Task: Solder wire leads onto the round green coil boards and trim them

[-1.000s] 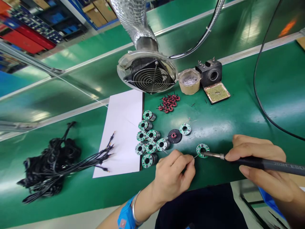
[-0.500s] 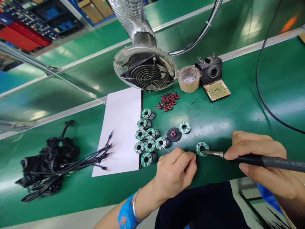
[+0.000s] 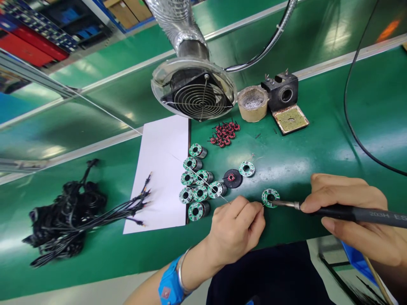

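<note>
Ring board (image 3: 270, 197) lay flat on the green worktop (image 3: 318, 148), near the front edge, between the two hands. Iron (image 3: 349, 213) tip touched its lower right rim. Wire (image 3: 224, 199) end met the lower left rim, as far as could be told at this size. Right hand (image 3: 356, 220) grip was closed round the iron's handle, pen-style. Left hand (image 3: 237, 231) grip was pinched shut, thumb and forefinger on the wire, with the rest of the wire running up-left over the sheet (image 3: 162, 169).

Step, by my read: soldering a joint at the board's edge, heat and wire both on it. The next move would call for a steady tip, a small feed of wire, and care that the board did not slide, since nothing pinned it.

Counts:
- Two loose ring boards: this one and a second board (image 3: 246, 168) up-left of it.
- One black disc (image 3: 231, 178) with a red coil in its middle, just beside that second board.
- Eight board-topped cylinders (image 3: 200, 193), clustered by the sheet's right edge.
- Red coils (image 3: 224, 133) in one pile, too small and tangled to count.
- One fan (image 3: 193, 93) on a duct behind.
- One tan pot (image 3: 252, 103).
- One black stand (image 3: 281, 93) with one sponge tray (image 3: 291, 119).
- One cable bundle (image 3: 63, 220), well apart at left.
- One blue wristband (image 3: 168, 288) on the left wrist.
</note>
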A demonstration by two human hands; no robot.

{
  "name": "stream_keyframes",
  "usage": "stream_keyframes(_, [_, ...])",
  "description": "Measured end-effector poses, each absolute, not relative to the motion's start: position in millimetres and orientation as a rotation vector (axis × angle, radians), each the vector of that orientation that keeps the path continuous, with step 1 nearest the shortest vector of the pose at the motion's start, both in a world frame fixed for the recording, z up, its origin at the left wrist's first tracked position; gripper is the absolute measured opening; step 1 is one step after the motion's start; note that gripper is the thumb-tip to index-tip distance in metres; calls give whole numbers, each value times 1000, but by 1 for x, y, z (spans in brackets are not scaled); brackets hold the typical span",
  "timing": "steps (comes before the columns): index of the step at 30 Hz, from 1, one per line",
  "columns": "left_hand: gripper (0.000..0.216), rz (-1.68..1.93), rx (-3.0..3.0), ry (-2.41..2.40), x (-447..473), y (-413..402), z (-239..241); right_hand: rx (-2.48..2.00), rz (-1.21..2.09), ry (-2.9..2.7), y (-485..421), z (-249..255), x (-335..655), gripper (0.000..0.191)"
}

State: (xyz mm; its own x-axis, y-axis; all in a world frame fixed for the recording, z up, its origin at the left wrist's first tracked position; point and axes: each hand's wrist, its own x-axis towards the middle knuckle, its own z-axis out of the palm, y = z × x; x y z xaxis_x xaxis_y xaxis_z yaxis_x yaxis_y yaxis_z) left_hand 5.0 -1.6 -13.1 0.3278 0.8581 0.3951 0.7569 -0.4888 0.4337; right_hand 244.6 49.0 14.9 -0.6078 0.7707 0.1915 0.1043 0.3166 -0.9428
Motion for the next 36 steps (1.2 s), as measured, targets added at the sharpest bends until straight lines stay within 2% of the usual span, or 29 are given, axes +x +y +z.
stream_keyframes(36, [8,847,2485,1454,5,-4,-14,-749,1337,-2041,69,27,236,28])
